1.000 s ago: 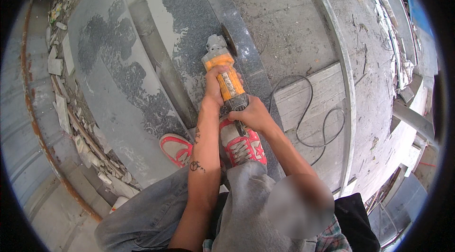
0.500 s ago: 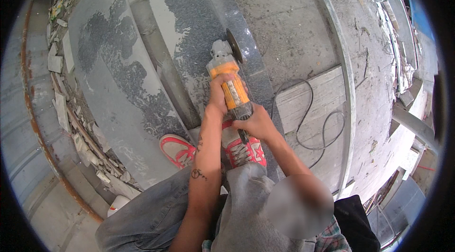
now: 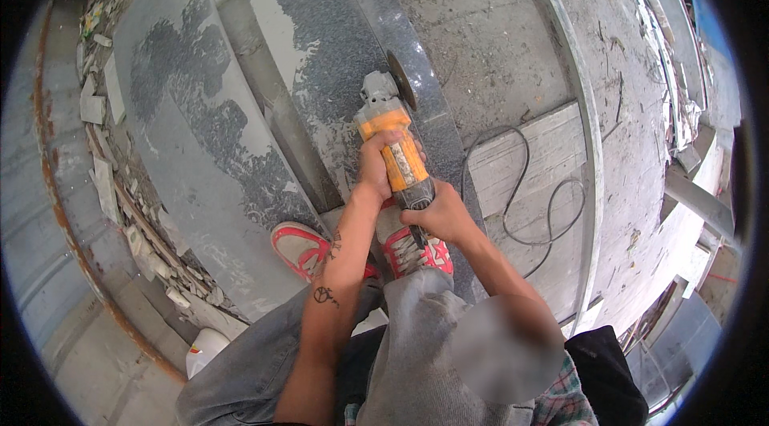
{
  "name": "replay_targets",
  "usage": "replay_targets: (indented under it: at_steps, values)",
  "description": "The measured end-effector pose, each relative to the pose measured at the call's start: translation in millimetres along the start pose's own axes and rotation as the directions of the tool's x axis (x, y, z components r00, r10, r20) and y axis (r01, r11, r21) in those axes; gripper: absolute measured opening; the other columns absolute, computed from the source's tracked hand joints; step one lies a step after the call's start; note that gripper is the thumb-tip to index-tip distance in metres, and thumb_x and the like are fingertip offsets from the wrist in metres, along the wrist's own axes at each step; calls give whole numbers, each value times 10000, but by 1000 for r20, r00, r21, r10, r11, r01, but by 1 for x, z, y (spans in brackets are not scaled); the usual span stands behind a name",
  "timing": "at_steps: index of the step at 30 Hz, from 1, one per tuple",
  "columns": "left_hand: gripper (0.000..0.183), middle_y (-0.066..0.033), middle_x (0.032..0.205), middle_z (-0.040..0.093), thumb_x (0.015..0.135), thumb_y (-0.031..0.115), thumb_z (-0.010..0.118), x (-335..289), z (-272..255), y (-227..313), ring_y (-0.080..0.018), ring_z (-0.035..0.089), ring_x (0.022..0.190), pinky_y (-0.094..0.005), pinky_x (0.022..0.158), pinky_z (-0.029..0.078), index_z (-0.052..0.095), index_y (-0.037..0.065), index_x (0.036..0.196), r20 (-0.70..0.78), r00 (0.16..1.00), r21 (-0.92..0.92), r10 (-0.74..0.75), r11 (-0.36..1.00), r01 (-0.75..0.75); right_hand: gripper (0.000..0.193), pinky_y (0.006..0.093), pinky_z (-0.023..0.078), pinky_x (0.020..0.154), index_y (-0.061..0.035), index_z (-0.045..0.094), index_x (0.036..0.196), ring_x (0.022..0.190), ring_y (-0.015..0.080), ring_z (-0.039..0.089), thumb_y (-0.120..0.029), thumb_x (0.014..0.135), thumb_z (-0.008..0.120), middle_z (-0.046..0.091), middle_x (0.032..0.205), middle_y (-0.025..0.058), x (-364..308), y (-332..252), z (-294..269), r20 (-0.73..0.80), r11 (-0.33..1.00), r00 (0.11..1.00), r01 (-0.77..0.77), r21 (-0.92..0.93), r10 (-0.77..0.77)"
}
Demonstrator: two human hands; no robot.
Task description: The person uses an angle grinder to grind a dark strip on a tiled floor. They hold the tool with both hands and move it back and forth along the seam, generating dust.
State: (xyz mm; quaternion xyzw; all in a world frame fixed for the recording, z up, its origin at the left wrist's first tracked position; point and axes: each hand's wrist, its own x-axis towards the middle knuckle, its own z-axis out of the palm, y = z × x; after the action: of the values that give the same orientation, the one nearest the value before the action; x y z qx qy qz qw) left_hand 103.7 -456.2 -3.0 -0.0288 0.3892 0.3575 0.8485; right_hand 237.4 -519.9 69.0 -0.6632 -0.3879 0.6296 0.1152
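Both my hands hold an angle grinder (image 3: pixel 407 160) with a yellow-orange body, a grey metal head and a dark rear grip. My left hand (image 3: pixel 375 161) wraps round the body just behind the head. Around the rear grip closes my right hand (image 3: pixel 443 214). The cutting disc (image 3: pixel 402 80) stands on edge at the head's right side, over a dark speckled stone slab (image 3: pixel 328 17). Along that slab runs a thin line beside a smoother right-hand strip. Whether the disc touches the stone I cannot tell.
Left of it lies another slab (image 3: pixel 184 121), patchy with grey dust. A black cable (image 3: pixel 526 177) loops across a board (image 3: pixel 529 161) at right. Beyond runs a long pale rail (image 3: pixel 581 105). Broken stone pieces (image 3: pixel 94 109) line the left side. My red-and-white shoes (image 3: pixel 300 248) are close below the grinder.
The grinder and both hands have shifted slightly toward me and to the right. My left forearm has swung a little left. Both hands keep their hold.
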Motion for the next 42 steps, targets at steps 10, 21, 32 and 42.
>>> replay_targets:
  at_steps: [10,21,32,42]
  values:
    - [445,-137,811,598,724,325,627,23,-1,29,-282,634,706,-431,672,554,527,4,1015,23,1000,44,15,999,-16,521,377,517,722,68,634,918,780,296,672,-296,574,778,670,815,217,34,-5,2,21,995,1000,-6,99,4]
    - [369,-147,777,596,748,278,597,-5,-1,-6,-272,637,681,-407,623,556,532,7,989,-16,1000,-18,4,1000,-5,496,379,510,760,51,634,944,803,308,674,-272,592,768,681,848,202,-2,12,6,-37,1000,999,-1,-12,1]
    - [398,-152,781,603,724,287,613,16,3,20,-266,631,662,-403,619,555,523,-3,982,-9,999,25,53,998,-52,528,366,518,732,63,633,918,759,287,672,-303,564,777,672,813,203,26,2,4,-12,997,1000,-11,78,12]
    - [369,-149,772,606,743,276,593,-8,-1,-11,-271,642,682,-401,637,557,536,-12,967,-3,999,20,32,999,-32,487,369,514,725,43,630,925,748,289,668,-271,580,769,672,797,186,-11,6,2,-11,999,999,-31,9,31]
